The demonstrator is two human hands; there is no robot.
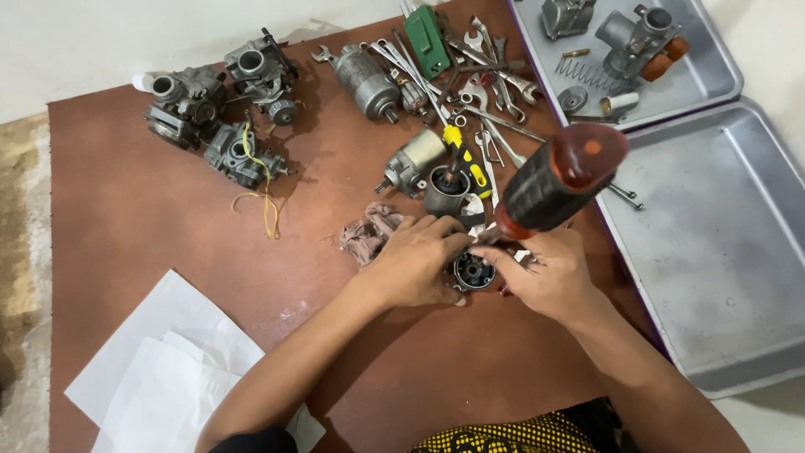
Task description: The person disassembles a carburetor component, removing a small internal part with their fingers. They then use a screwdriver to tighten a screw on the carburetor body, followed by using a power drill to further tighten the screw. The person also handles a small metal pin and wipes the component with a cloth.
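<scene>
Your left hand (417, 267) closes round the round motor part (474, 272) on the table (126, 218), your right hand (547, 273) grips the screwdriver (549, 186) into it: fastener work, demanding steady downward pressure.

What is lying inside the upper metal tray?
Inside the upper metal tray lie two grey carburetor-like parts, a spring and small round pieces. Its top part is outside the picture.

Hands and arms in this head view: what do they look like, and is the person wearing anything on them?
Both are bare. The left hand and right hand wear no gloves, and no rings or watch show. The forearms are uncovered up to the picture's lower edge. At the bottom edge a dark bit of cloth shows by the left elbow, and a yellow-and-black patterned garment lies between the arms.
</scene>
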